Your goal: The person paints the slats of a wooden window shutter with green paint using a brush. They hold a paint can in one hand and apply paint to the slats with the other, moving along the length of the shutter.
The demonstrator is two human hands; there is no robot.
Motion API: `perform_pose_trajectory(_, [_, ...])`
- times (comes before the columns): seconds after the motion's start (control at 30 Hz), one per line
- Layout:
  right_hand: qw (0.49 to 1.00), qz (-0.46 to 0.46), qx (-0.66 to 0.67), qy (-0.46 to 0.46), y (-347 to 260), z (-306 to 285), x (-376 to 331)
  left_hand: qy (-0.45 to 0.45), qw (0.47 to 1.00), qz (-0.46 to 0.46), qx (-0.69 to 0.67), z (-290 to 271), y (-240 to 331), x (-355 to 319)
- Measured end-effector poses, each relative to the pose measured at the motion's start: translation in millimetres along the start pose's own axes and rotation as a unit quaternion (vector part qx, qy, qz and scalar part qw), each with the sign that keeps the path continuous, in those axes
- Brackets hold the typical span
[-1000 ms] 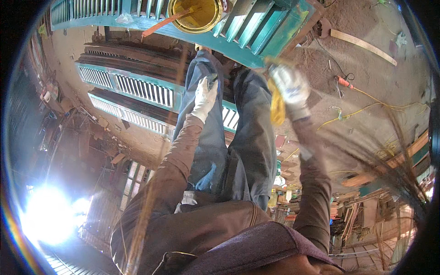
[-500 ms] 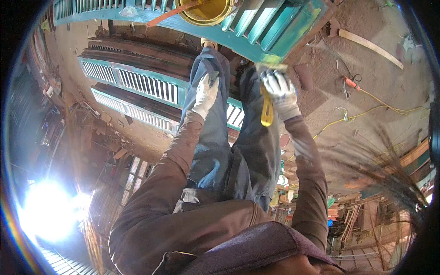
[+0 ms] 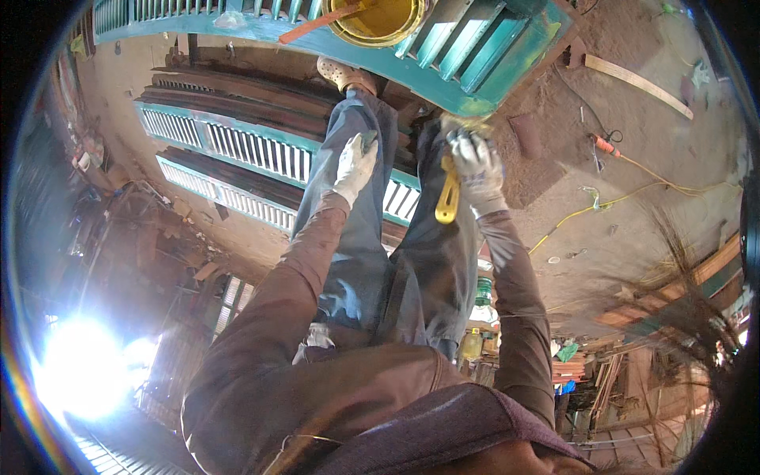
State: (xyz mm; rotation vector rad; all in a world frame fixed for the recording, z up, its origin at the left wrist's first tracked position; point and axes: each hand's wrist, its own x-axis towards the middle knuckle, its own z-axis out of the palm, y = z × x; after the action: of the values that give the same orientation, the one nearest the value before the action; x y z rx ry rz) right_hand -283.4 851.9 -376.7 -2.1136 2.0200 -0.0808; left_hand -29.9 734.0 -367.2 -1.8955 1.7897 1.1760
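My right hand [image 3: 476, 165], in a whitish glove, is closed on a wide paintbrush with a yellow handle [image 3: 448, 190]. The handle points back toward me, and the bristles are partly hidden beyond my fingers, just below the near right corner of a teal louvred shutter [image 3: 475, 93]. Over my left thigh is my gloved left hand [image 3: 356, 165], its fingers drawn together around a small dark greenish patch I cannot make out. A round can of yellowish-brown paint [image 3: 381, 22] sits on the shutter, with a reddish flat stick [image 3: 321, 22] leaning over its rim.
More teal and brown shutters [image 3: 237, 150] lie on the dusty floor to my left. On the right are a curved pale strip [image 3: 638, 85], a yellow cord with an orange connector [image 3: 606, 146] and dry, blurred stalks [image 3: 689, 317]. Bright light glares at lower left.
My right hand and the paintbrush have drawn slightly back from the shutter's edge. The can and stick appear further right in view. My left shoe shows more, and the left hand stays over the thigh.
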Motion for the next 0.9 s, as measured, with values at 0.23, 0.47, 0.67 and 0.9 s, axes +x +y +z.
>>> perform_pose_trajectory(0.23, [0.993,0.089,0.074,0.021,-23.2,-26.6,5.3,0.020,0.997,-0.008,0.073,-11.0,-23.1,17.5])
perform_pose_trajectory(0.47, [0.998,0.026,0.059,-0.013,-5.4,-8.5,6.4,-0.054,0.997,-0.056,-0.009,-38.0,-38.8,29.4])
perform_pose_trajectory(0.67, [0.988,0.146,0.031,0.043,1.7,-28.8,-9.7,-0.040,0.999,-0.027,-0.013,-37.1,-51.0,27.6])
perform_pose_trajectory(0.9, [0.991,0.096,0.079,-0.040,-27.4,-15.5,11.4,0.001,0.999,-0.035,0.010,-21.8,-53.9,23.5])
